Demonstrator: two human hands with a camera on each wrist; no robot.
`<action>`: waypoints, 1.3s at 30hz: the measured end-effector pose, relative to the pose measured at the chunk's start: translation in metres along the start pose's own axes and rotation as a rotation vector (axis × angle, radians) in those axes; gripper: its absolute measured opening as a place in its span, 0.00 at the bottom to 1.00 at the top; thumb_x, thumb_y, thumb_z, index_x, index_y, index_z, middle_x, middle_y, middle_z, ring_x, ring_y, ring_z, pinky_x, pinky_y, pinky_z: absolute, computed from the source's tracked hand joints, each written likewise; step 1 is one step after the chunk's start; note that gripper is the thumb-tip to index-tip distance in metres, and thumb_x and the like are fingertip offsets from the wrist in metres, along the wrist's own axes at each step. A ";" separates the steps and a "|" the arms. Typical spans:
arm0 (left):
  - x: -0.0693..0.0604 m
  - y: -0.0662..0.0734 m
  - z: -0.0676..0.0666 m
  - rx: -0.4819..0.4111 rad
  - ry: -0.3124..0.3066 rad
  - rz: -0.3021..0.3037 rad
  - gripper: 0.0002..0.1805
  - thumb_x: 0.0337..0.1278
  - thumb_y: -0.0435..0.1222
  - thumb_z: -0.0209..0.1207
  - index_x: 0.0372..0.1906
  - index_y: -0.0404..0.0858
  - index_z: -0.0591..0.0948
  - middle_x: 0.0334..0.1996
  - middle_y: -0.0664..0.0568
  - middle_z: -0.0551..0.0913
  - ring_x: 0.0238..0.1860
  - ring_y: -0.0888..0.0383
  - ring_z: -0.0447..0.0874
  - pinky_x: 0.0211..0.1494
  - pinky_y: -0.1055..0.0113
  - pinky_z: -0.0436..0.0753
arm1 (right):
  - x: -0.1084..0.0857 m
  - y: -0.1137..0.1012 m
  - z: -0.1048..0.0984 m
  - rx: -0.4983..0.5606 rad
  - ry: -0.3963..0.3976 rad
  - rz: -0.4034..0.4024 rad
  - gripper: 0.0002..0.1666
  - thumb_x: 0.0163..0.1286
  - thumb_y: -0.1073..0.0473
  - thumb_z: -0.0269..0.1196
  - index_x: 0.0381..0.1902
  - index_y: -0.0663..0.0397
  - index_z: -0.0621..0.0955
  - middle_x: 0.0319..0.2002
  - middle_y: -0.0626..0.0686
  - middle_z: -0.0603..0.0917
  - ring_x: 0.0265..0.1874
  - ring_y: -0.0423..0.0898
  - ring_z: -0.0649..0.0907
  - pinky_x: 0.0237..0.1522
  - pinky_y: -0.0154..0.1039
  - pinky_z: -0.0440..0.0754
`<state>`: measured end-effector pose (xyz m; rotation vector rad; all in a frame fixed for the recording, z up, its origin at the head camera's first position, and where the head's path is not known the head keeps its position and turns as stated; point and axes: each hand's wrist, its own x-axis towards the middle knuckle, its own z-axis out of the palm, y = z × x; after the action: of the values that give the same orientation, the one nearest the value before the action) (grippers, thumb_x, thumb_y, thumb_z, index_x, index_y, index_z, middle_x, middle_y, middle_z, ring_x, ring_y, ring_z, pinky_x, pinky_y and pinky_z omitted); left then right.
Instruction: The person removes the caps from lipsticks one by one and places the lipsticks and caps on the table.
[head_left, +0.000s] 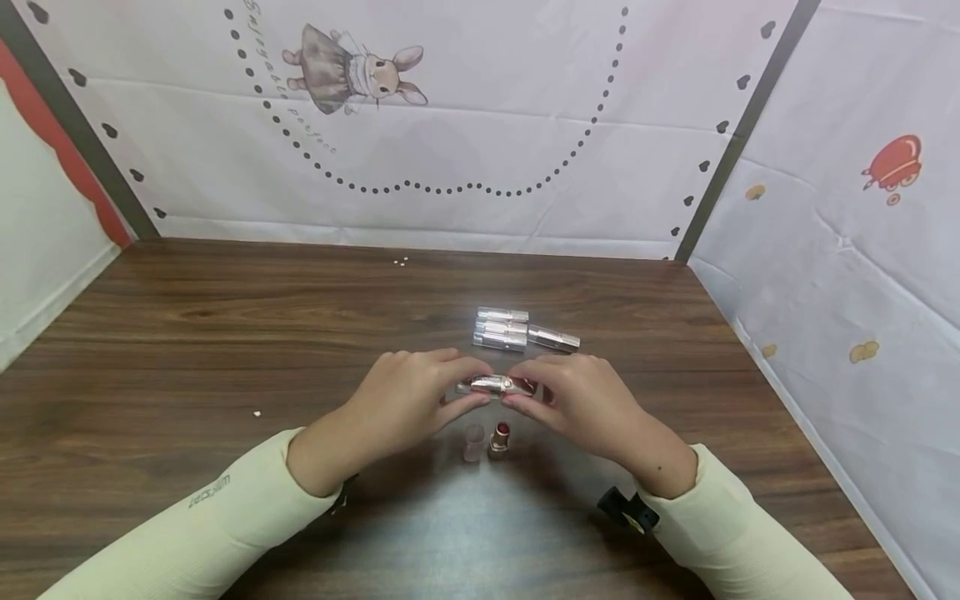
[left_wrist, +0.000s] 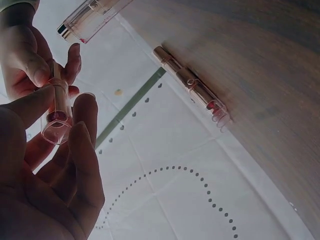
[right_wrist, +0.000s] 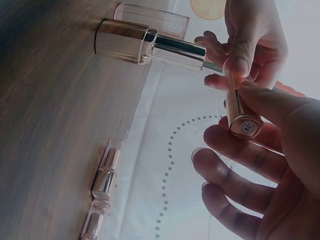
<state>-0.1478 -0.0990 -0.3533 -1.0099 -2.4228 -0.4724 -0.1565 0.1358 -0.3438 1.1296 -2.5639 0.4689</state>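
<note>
Both hands hold one lipstick (head_left: 489, 384) lengthwise between them, a little above the table. My left hand (head_left: 405, 392) pinches its end with the clear cap (left_wrist: 56, 132), thumb and fingertips on opposite sides. At the other end, my right hand (head_left: 588, 400) pinches the base, whose round label (right_wrist: 248, 128) shows in the right wrist view. Just nearer than the hands stands an uncapped lipstick (head_left: 500, 440) with its red tip showing. Beside it on the left is a separate clear cap (head_left: 474, 443), upright.
Beyond the hands, several capped lipsticks (head_left: 501, 327) lie side by side, with another lipstick (head_left: 553, 338) slanting off their right end. Tiny white bits (head_left: 257, 413) lie on the wooden table (head_left: 187, 333). Printed cloth (head_left: 480, 125) hangs behind and at both sides.
</note>
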 end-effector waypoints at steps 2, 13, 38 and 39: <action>0.000 -0.001 0.000 0.002 0.002 0.013 0.13 0.56 0.46 0.70 0.45 0.48 0.88 0.31 0.59 0.88 0.17 0.69 0.73 0.17 0.76 0.64 | 0.000 0.001 0.000 -0.005 -0.004 -0.002 0.11 0.66 0.48 0.69 0.42 0.46 0.87 0.29 0.40 0.87 0.21 0.31 0.76 0.24 0.28 0.73; -0.001 -0.004 0.000 0.032 0.020 0.014 0.15 0.54 0.46 0.72 0.46 0.48 0.87 0.30 0.58 0.87 0.15 0.66 0.73 0.16 0.73 0.64 | 0.000 0.006 0.001 -0.008 -0.002 0.003 0.11 0.66 0.48 0.69 0.42 0.45 0.86 0.31 0.41 0.87 0.23 0.32 0.80 0.26 0.31 0.77; 0.000 -0.002 -0.002 0.016 -0.080 -0.061 0.14 0.60 0.45 0.67 0.49 0.46 0.83 0.32 0.58 0.89 0.12 0.70 0.58 0.15 0.75 0.55 | -0.001 0.008 0.001 0.065 -0.209 0.098 0.12 0.71 0.54 0.65 0.51 0.43 0.78 0.41 0.42 0.88 0.35 0.38 0.87 0.37 0.40 0.84; 0.000 -0.002 -0.001 0.014 -0.089 -0.069 0.14 0.61 0.45 0.67 0.49 0.46 0.83 0.30 0.58 0.89 0.12 0.70 0.56 0.15 0.75 0.53 | -0.001 0.009 0.001 0.069 -0.217 0.102 0.13 0.71 0.54 0.65 0.51 0.43 0.78 0.42 0.43 0.89 0.37 0.39 0.88 0.38 0.41 0.84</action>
<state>-0.1488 -0.1012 -0.3524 -0.9626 -2.5433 -0.4428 -0.1623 0.1416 -0.3470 1.1326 -2.8235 0.4870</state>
